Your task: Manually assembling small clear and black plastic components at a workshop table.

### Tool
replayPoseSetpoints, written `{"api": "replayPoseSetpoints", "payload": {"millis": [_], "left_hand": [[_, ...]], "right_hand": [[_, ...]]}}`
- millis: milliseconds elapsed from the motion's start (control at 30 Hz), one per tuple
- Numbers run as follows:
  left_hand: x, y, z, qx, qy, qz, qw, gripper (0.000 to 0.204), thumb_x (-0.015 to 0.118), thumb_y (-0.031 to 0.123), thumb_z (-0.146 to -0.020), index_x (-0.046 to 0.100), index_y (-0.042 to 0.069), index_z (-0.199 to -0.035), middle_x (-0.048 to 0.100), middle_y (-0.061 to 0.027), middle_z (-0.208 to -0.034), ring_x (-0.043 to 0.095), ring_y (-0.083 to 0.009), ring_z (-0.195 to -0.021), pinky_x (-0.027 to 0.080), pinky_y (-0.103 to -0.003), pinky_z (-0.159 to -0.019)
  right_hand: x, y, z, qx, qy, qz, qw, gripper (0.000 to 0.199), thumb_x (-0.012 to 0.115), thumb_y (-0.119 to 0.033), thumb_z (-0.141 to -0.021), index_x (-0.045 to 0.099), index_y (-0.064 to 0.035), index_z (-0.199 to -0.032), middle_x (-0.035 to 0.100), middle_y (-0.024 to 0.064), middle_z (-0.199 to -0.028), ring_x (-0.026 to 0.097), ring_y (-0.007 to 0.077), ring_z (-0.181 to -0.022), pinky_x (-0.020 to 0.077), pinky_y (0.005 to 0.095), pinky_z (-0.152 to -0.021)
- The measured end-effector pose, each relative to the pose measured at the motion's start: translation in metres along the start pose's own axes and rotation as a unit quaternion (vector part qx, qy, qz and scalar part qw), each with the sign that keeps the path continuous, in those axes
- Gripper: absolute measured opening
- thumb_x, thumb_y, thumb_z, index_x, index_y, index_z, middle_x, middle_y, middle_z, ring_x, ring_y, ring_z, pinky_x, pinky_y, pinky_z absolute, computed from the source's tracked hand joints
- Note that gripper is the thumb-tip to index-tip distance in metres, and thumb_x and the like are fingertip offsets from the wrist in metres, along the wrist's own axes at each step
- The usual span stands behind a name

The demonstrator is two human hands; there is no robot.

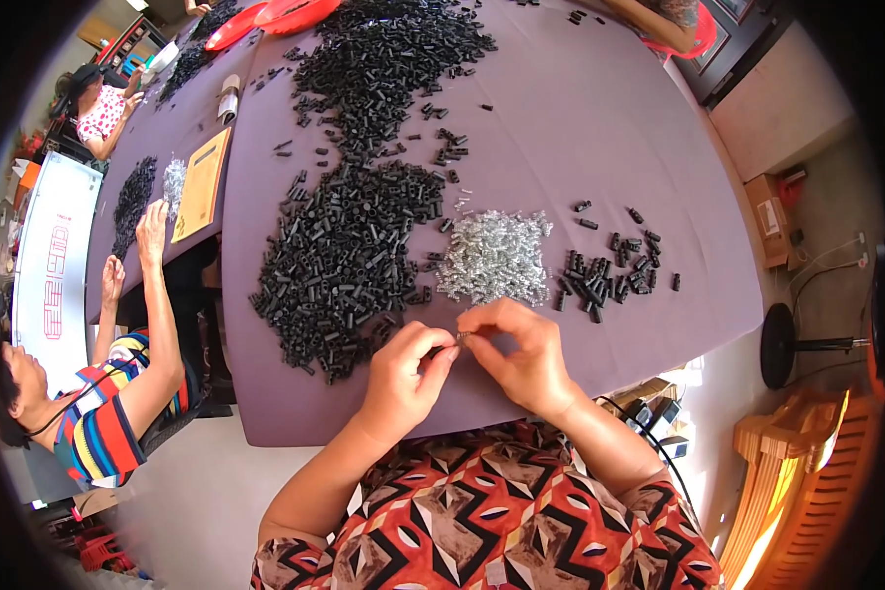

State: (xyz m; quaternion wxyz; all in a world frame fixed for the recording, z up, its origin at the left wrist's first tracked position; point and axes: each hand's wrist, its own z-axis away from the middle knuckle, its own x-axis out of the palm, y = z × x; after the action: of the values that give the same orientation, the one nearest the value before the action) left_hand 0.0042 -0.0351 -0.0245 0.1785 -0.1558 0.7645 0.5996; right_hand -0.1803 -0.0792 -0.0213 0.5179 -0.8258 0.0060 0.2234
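Close to the table's near edge, my left hand (401,382) and my right hand (523,356) meet at the fingertips. My right thumb and forefinger pinch a tiny silvery piece that looks like a small metal spring (464,335). The left hand is closed in a pinch too; what it holds is hidden by the fingers. Just beyond my hands lies a heap of silvery springs (496,258). Left of it spreads a large pile of short black plastic tubes (339,265). A smaller scatter of black tubes (600,279) lies to the right.
The purple-grey cloth-covered table (600,118) carries more black tubes (383,59) and red basins (295,14) at the far end. At left, a co-worker in a striped shirt (103,413) works beside a yellow board (202,185). Wooden furniture (806,482) and a fan (779,344) stand right.
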Motion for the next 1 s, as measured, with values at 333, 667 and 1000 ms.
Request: {"api": "replayPoseSetpoints", "payload": {"millis": [333,667,1000], "left_hand": [[-0.001,0.005,-0.010,0.061,0.032,-0.014,0.998,0.019,0.073,-0.002,-0.087,0.069,0.003,-0.104,0.066,-0.0104,-0.087,0.063,-0.0235,-0.066,0.050,-0.032,-0.058],[-0.001,0.012,0.000,0.011,0.017,0.014,1.000,0.012,0.072,-0.002,-0.086,0.067,0.001,-0.096,0.064,-0.0084,-0.082,0.062,-0.0186,-0.065,0.048,-0.030,-0.056],[-0.011,0.006,-0.003,-0.117,0.001,0.091,0.989,0.022,0.062,0.005,-0.101,0.072,-0.001,-0.119,0.061,-0.0040,-0.084,0.056,-0.0111,-0.073,0.046,-0.025,-0.068]], "right_hand": [[-0.001,0.009,0.005,0.249,-0.029,-0.300,0.920,0.022,0.068,0.004,-0.094,0.067,0.0002,-0.115,0.074,0.0059,-0.100,0.069,0.0094,-0.091,0.0563,0.0236,-0.080],[-0.002,-0.009,0.005,0.086,-0.003,-0.083,0.993,0.023,0.072,0.005,-0.088,0.072,-0.0017,-0.110,0.073,0.0085,-0.095,0.071,0.0154,-0.086,0.0579,0.0288,-0.076],[-0.007,-0.004,0.004,0.095,0.042,-0.074,0.992,0.021,0.070,0.007,-0.087,0.072,-0.0005,-0.108,0.070,0.0094,-0.094,0.071,0.0167,-0.084,0.0572,0.0286,-0.075]]}}
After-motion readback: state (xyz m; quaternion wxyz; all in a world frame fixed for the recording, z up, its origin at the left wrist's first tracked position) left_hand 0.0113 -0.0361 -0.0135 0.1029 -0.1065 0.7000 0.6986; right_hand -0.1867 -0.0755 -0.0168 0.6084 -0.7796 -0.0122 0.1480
